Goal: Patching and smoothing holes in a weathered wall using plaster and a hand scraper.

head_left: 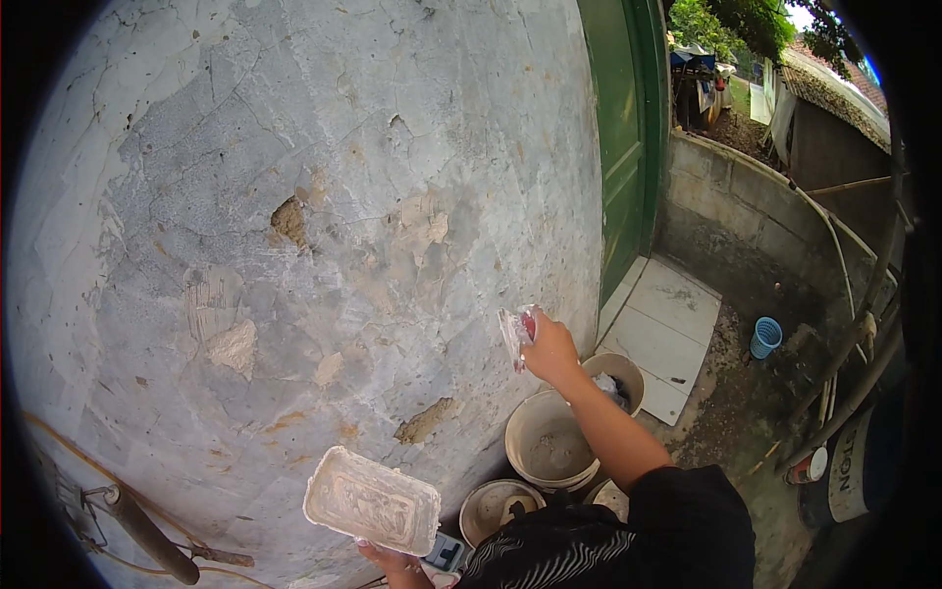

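Note:
My right hand [553, 355] is closed around the red handle of a putty knife [512, 340], whose blade is smeared with white paste. The blade is at the right part of the cracked grey wall [442, 108]; whether it touches the surface I cannot tell. Lower down, my left hand [389, 560] grips a shallow rectangular tray [391, 468] from underneath and tilts it toward me. Pale putty coats the inside of the tray. The wall has a brown hole [289, 222], a second broken patch [424, 422] and several beige filled spots.
Several pale buckets [514, 442] stand below my right arm. A green door [620, 147] and white floor tiles [667, 299] lie beyond the wall's corner. At the right are a blue plastic basket [765, 338], poles [854, 363] and a dark drum [852, 471]. A wooden handle [147, 530] leans lower left.

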Action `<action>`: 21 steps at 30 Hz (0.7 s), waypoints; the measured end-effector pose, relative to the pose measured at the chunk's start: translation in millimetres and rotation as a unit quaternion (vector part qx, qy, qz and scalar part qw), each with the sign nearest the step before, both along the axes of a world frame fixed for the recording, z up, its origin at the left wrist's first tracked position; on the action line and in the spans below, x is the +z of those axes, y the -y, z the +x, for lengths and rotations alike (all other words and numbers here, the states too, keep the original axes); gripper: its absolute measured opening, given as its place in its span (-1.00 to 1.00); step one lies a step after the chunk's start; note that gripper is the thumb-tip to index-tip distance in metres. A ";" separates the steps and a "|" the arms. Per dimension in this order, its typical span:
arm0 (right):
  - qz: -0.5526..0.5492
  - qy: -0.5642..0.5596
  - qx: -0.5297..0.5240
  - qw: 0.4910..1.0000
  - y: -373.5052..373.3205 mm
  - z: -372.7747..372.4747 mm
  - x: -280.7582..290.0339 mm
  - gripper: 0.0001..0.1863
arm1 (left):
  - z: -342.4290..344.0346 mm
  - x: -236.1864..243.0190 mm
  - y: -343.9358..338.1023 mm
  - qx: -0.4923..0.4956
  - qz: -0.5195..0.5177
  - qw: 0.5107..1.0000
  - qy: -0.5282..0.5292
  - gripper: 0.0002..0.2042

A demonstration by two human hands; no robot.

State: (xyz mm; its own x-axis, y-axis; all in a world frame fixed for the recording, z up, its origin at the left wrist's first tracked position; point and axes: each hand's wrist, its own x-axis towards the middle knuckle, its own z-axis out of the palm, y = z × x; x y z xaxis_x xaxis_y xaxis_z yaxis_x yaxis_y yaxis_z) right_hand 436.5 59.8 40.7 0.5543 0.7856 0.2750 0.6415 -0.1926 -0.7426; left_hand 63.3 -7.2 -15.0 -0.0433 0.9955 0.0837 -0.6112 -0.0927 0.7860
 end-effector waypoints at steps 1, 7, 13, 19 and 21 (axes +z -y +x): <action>0.039 -0.035 -0.006 0.999 0.1 7.6 1.2 -0.73 | 1.9 1.4 0.5 0.007 -0.011 1.000 0.004 -0.14; 0.031 0.010 -0.107 0.994 -35.8 30.9 -2.6 -0.78 | 4.3 4.3 -1.8 -0.020 -0.006 1.000 0.006 -0.12; 0.076 -0.033 -0.082 0.993 -15.0 46.4 21.7 -0.81 | -4.1 0.5 -0.3 0.003 -0.009 1.000 0.021 -0.15; 0.022 0.002 -0.066 0.998 -27.2 49.5 17.7 -0.78 | -1.2 6.7 -1.3 0.018 0.008 0.999 0.038 -0.16; 0.060 -0.034 -0.051 0.996 -15.5 48.5 31.5 -0.79 | -4.9 2.6 -3.9 0.013 0.002 1.000 0.028 -0.17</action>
State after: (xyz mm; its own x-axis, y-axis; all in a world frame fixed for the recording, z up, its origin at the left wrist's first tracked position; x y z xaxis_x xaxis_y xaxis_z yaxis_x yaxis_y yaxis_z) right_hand 485.0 75.3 72.2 0.6505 0.6873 0.3231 0.5702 -0.1610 -0.8056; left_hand 58.4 -3.3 -12.3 -0.0747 0.9937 0.0840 -0.6512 -0.1124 0.7505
